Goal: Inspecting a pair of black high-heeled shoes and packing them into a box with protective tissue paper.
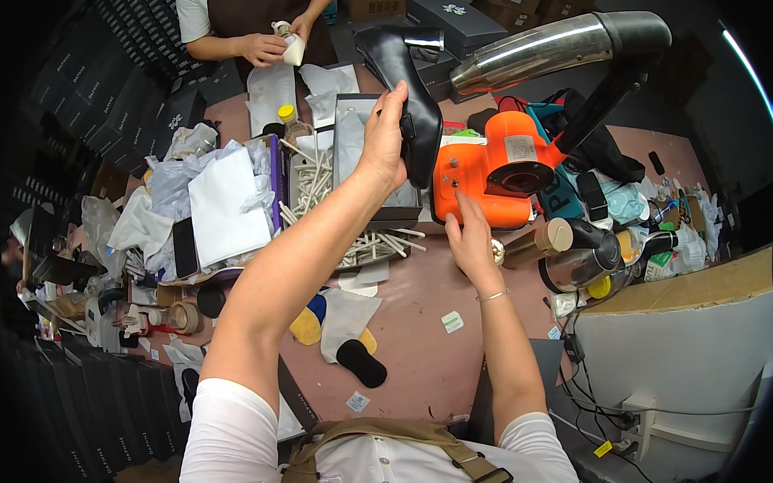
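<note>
The head camera shows a black heeled shoe (421,115) in the grasp of the left hand (384,146), which is raised ahead of the body. The shoe stands nearly upright against that hand's right side, toe down and heel up, with its shiny heel jutting to the right above the hand. The thumb lies along the shoe; the other fingers are mostly hidden. Beyond the left hand and to its right, the mouth of a metal nozzle (538,55) faces the shoe, apart from it.

The right hand (470,238) is lower and to the right of the shoe, holding nothing. Its fingers reach out to the front of an orange machine (491,173), by the small knobs; whether the fingertips press there cannot be told. The shoe's toe comes down beside the machine, above and left of the right hand.

Just behind the left hand is an open box (351,112) with paper inside, and left of its wrist lie many white sticks (314,184). A cork-topped jar (531,246) stands just right of the right hand. Between the forearms, nearer the body, lies a black insole (362,363).
</note>
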Demonstrator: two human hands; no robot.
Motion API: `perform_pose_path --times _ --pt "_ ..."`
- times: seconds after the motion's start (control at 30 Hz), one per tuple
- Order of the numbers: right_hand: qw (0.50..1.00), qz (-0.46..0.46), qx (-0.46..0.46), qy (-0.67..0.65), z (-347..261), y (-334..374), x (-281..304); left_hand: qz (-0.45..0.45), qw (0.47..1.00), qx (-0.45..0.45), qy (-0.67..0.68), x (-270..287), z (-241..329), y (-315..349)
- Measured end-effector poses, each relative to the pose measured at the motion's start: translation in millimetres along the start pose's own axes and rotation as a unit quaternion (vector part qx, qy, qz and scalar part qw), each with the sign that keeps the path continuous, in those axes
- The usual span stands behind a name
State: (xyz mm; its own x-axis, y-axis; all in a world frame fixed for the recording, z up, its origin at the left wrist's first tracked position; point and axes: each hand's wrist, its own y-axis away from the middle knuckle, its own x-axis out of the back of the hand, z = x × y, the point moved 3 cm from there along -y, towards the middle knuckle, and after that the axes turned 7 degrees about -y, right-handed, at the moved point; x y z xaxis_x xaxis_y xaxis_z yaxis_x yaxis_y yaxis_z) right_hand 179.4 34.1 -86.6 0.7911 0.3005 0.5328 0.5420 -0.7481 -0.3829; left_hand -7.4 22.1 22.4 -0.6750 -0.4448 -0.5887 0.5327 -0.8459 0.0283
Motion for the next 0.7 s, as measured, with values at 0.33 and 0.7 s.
perform_pose_path --times 0.33,0.7 --pt "0.972 0.029 0.04 0.231 29 -32 -34 0.018 1.0 0.016 -0.012 16 -1 4" --pt "0.97 -0.07 -0.124 -0.199 6 -33 -7 -0.145 0.946 0.212 -0.197 149 62 221"
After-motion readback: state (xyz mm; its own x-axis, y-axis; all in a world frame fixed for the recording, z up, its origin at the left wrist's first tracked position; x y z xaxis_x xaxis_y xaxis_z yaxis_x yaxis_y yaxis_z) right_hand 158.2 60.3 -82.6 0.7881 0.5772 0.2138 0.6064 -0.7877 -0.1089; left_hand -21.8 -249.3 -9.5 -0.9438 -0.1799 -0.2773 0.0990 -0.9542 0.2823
